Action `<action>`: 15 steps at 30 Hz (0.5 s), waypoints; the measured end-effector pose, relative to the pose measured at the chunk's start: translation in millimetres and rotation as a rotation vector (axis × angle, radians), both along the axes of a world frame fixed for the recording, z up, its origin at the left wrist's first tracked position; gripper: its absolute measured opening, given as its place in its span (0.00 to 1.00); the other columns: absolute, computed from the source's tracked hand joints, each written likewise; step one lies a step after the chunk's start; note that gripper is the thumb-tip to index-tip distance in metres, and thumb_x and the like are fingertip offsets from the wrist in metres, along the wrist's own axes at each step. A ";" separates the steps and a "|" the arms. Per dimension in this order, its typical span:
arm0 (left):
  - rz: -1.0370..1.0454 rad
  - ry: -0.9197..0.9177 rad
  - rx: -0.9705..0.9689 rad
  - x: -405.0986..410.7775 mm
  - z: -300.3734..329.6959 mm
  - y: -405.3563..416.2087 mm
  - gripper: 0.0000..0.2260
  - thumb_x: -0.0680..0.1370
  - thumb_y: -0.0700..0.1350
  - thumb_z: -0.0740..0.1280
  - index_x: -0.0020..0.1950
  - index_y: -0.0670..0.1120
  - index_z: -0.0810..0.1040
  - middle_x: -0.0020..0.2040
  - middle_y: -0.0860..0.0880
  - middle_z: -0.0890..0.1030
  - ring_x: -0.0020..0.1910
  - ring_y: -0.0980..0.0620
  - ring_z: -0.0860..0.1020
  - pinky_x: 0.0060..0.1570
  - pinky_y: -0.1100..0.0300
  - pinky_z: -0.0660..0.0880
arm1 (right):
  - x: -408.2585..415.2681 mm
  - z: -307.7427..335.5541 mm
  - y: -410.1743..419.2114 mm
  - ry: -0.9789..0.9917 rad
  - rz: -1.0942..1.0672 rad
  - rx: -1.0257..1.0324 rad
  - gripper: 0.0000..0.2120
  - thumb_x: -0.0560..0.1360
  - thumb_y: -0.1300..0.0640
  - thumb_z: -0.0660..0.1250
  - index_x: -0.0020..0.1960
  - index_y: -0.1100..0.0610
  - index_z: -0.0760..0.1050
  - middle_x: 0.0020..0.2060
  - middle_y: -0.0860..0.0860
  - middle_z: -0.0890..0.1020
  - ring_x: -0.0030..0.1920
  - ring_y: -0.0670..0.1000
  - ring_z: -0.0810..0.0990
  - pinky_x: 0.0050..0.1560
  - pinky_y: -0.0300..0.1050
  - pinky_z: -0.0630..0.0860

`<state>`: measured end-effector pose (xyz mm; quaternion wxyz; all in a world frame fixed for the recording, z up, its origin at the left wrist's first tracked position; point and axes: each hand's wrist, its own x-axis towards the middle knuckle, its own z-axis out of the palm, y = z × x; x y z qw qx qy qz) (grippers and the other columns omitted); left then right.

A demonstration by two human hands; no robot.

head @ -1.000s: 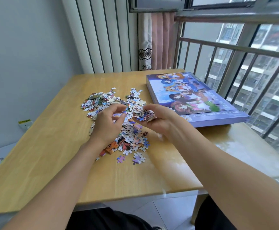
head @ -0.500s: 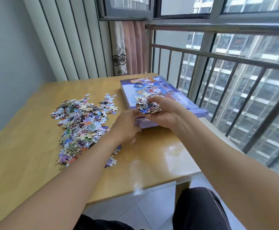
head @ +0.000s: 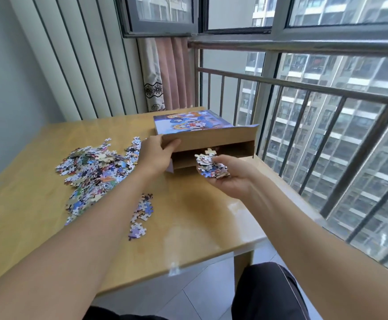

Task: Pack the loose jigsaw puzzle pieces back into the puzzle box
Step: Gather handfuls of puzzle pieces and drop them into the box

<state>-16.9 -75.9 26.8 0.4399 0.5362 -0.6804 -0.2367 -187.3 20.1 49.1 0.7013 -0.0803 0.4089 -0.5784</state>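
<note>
- Gripping the raised lid [head: 208,137] of the puzzle box [head: 211,155], the left hand [head: 157,155] curls round its near-left corner.
- Right hand [head: 228,179], palm up before the box opening, cups a handful of pieces [head: 210,166].
- Loose pieces [head: 96,172] lie left of the box on the table [head: 200,215].

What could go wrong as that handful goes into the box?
Three risks, as I judge them. The handful of pieces is heaped loosely in the right hand, so some may spill onto the table. The left hand lifts the lid only by its near left corner; if that grip slips, the lid could drop on the right hand. The box sits beside the table's window edge, so strays could fall off.
</note>
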 end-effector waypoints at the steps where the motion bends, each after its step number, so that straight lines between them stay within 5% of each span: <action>1: 0.003 -0.007 -0.007 0.6 3.6 -0.7 0.13 0.79 0.51 0.69 0.58 0.45 0.82 0.50 0.51 0.84 0.49 0.52 0.79 0.46 0.62 0.69 | -0.5 -1.2 -2.4 0.000 -0.010 0.018 0.14 0.81 0.68 0.61 0.66 0.69 0.69 0.64 0.64 0.76 0.63 0.60 0.78 0.59 0.56 0.76; 8: -0.014 -0.046 -0.020 3.6 17.7 -0.6 0.14 0.80 0.53 0.67 0.52 0.42 0.82 0.47 0.48 0.83 0.46 0.50 0.79 0.37 0.65 0.69 | 0.2 11.7 -32.0 0.074 -0.074 0.074 0.12 0.82 0.67 0.61 0.64 0.70 0.68 0.59 0.66 0.75 0.58 0.62 0.77 0.57 0.55 0.77; 12: -0.017 0.020 0.007 5.9 25.9 -0.3 0.15 0.80 0.53 0.68 0.54 0.42 0.82 0.49 0.47 0.84 0.48 0.48 0.80 0.46 0.58 0.74 | 8.2 17.1 -43.8 0.059 -0.135 0.063 0.13 0.83 0.66 0.59 0.66 0.68 0.71 0.59 0.62 0.78 0.62 0.59 0.79 0.58 0.54 0.77; 15: -0.031 0.073 0.049 6.1 29.4 -0.7 0.14 0.80 0.53 0.68 0.56 0.43 0.82 0.49 0.49 0.84 0.50 0.50 0.80 0.46 0.61 0.74 | 13.8 23.4 -53.2 0.000 -0.226 0.039 0.13 0.82 0.63 0.58 0.64 0.63 0.76 0.54 0.60 0.83 0.53 0.60 0.83 0.53 0.59 0.81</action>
